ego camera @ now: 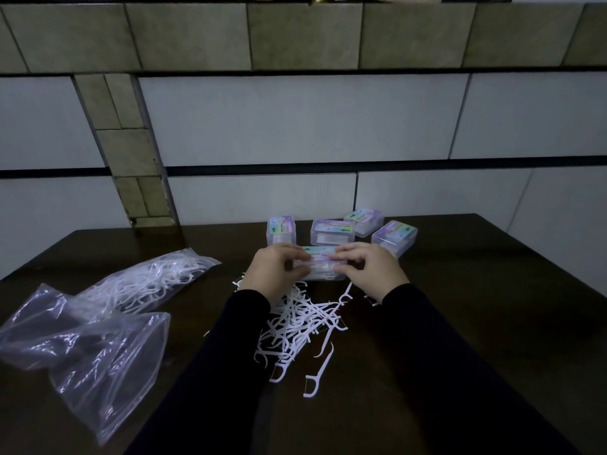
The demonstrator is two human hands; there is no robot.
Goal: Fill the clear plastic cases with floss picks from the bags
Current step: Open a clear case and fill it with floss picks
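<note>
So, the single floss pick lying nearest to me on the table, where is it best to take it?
Pinch the floss pick at mid-handle, coming from above. It lies flat and apart from the pile, its straight handle bare on both sides; the forked floss end is wider and delicate.

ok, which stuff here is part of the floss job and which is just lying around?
In the job:
held case, gripped by left hand and right hand
loose picks
four cases behind
full bag

Lying about:
empty bags
table, only the work surface
</note>
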